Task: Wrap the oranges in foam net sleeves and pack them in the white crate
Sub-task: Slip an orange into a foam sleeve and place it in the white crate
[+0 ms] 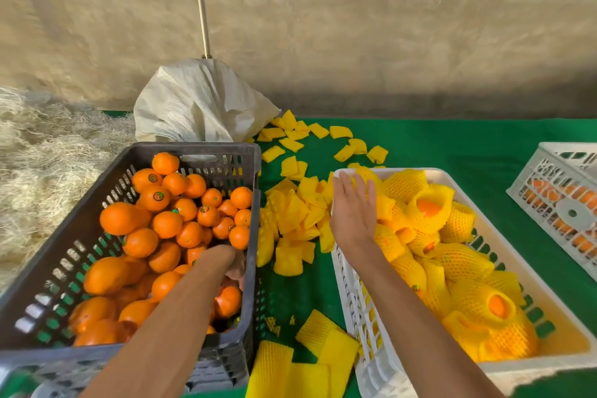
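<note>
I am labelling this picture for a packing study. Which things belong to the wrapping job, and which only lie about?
Job: bare oranges in the dark crate; loose foam net sleeves; white crate with wrapped oranges; left hand; right hand.

Lying about: woven sack; straw; second white crate.

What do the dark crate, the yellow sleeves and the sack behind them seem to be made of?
Dark crate: moulded plastic, matte and scuffed, with slotted walls. Yellow sleeves: soft foam netting, going by the open mesh texture and folds. Sack: probably woven plastic fabric, given its fine weave and stiff creases.
</note>
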Action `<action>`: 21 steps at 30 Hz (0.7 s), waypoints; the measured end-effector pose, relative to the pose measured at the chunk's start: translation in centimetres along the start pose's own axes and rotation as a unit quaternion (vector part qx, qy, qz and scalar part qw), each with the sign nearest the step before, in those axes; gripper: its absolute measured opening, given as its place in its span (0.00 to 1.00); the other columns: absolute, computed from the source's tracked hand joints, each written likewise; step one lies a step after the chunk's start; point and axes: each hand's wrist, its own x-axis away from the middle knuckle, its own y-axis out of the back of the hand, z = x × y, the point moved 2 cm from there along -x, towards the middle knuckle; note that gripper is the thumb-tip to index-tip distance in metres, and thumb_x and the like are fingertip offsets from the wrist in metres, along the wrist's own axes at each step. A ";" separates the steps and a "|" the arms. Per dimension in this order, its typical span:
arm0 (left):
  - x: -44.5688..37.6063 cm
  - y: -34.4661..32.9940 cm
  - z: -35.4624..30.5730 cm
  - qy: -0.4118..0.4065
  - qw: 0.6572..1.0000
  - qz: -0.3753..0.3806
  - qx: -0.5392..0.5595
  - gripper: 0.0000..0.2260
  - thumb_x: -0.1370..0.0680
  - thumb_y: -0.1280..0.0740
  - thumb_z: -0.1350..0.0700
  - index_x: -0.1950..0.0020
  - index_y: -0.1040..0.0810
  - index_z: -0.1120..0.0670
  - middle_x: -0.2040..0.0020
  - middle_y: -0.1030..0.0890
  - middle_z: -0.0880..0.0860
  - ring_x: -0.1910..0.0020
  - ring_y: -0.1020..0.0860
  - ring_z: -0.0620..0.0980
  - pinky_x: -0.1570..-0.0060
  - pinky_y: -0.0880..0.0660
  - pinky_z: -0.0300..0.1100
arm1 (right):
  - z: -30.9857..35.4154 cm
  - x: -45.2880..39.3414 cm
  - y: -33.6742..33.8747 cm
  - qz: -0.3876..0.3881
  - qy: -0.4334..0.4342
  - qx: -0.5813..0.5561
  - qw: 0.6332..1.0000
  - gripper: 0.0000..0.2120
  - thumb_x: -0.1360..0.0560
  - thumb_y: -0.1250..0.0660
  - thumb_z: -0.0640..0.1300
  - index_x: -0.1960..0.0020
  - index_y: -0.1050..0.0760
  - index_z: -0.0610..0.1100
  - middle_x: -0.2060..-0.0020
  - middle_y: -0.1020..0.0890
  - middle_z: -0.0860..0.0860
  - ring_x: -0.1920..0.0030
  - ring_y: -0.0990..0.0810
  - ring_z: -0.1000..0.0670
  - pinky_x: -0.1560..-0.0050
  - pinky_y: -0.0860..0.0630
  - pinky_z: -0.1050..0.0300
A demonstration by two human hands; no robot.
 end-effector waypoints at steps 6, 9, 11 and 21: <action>-1.2 -1.8 2.4 0.057 0.986 -0.027 0.154 0.20 0.14 0.42 0.60 0.24 0.33 0.68 0.23 0.33 0.67 0.23 0.33 0.63 0.55 0.22 0.42 | 3.3 3.1 -4.0 0.084 0.092 -0.022 0.992 0.30 0.22 0.31 0.39 0.22 0.37 0.46 0.26 0.28 0.47 0.23 0.37 0.44 0.20 0.47 0.44; -1.6 -2.1 2.7 0.076 0.996 -0.020 0.038 0.23 0.14 0.39 0.55 0.20 0.36 0.61 0.20 0.34 0.58 0.23 0.33 0.59 0.35 0.27 0.49 | 3.2 4.7 -6.4 0.205 0.111 -0.019 0.972 0.27 0.22 0.33 0.37 0.25 0.33 0.46 0.32 0.24 0.44 0.30 0.29 0.41 0.28 0.35 0.45; -2.5 -2.0 2.8 0.040 0.999 -0.028 0.001 0.27 0.15 0.36 0.56 0.19 0.40 0.61 0.20 0.36 0.57 0.23 0.33 0.58 0.27 0.33 0.51 | 2.9 5.8 -7.8 0.347 0.100 -0.034 0.932 0.24 0.22 0.32 0.37 0.26 0.30 0.45 0.35 0.23 0.41 0.35 0.24 0.38 0.36 0.26 0.46; -2.5 2.7 0.7 -0.023 0.970 -0.240 0.010 0.19 0.19 0.31 0.55 0.32 0.29 0.60 0.34 0.27 0.62 0.37 0.24 0.63 0.45 0.24 0.52 | 4.4 9.9 -10.5 0.552 0.205 0.116 0.799 0.36 0.28 0.22 0.53 0.27 0.31 0.40 0.36 0.21 0.43 0.39 0.20 0.40 0.46 0.22 0.48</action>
